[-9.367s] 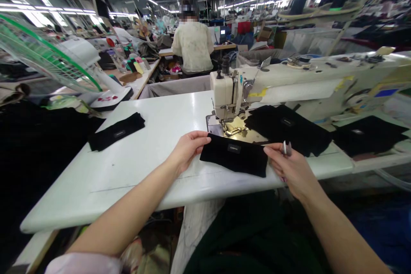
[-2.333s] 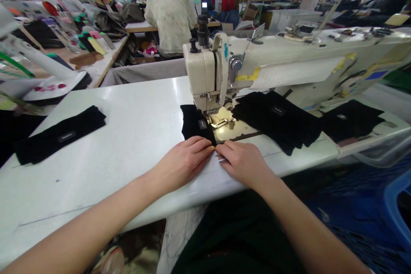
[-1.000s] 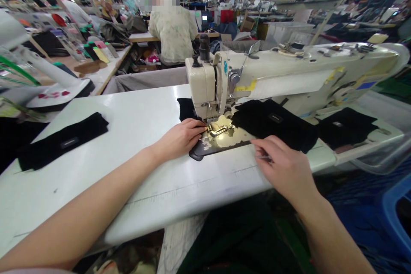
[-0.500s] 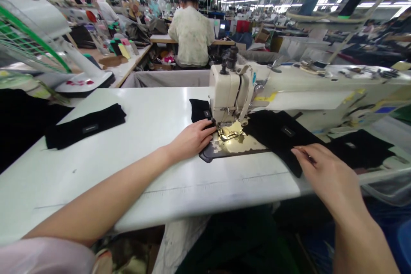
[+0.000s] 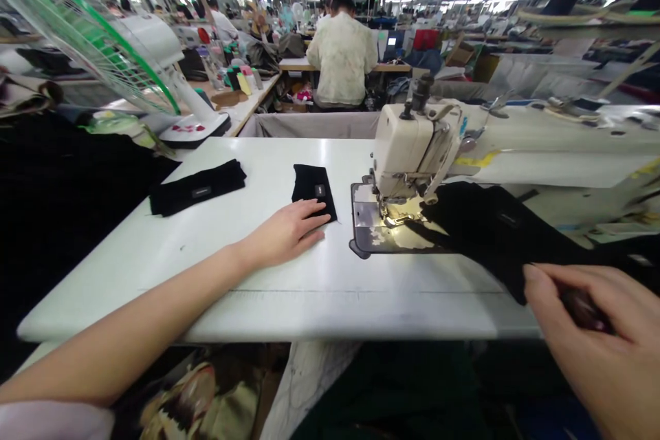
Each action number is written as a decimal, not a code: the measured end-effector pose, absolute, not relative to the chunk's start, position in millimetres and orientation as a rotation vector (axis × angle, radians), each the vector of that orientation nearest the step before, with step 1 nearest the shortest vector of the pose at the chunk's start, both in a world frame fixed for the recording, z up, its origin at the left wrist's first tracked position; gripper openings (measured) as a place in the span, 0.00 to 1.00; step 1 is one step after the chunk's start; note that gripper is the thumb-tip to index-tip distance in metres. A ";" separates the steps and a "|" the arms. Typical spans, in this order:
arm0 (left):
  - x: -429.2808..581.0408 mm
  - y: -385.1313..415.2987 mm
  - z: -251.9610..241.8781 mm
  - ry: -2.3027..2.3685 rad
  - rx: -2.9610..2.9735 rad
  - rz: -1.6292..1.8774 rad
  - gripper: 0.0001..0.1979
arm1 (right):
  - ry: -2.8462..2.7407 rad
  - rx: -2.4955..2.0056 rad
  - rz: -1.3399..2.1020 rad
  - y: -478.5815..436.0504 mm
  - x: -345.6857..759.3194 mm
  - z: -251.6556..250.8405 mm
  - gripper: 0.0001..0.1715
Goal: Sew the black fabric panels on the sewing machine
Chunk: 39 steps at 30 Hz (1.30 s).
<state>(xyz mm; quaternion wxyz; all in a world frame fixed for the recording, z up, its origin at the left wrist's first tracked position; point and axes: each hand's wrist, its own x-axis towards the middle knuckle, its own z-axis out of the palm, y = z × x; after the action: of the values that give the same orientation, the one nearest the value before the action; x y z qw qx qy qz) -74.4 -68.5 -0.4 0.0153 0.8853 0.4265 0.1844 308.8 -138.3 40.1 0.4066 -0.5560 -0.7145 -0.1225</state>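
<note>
Now, black labelled cloth (image 5: 312,185) — left hand (image 5: 283,234) spread against it, right hand (image 5: 582,337) curled.

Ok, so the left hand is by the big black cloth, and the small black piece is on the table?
No: the right hand is by the big black cloth; the left hand is by the small black piece. The head view shows it.

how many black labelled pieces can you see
3: a black labelled piece far left on the table, a second at the left hand, a third by the sewing machine near the right hand. More may be hidden.
</note>
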 end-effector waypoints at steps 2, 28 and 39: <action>-55.2 -87.0 10.6 1.443 2.528 0.684 0.19 | -1.841 -1.393 -0.320 -142.1 292.5 35.3 0.07; 10.9 -62.0 38.1 1.115 0.863 1.059 0.13 | -1.311 -1.556 1.236 -155.5 248.4 -20.4 0.21; 16.4 -36.3 37.0 1.328 1.041 1.084 0.17 | -1.043 -1.409 1.340 -152.3 252.7 -15.8 0.20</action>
<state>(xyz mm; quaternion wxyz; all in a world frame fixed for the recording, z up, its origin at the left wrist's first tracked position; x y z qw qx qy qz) 16.4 -36.3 37.0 0.5378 0.4376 0.5581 0.4558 252.7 -152.3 -15.8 0.4508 -0.5699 -0.4218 0.5423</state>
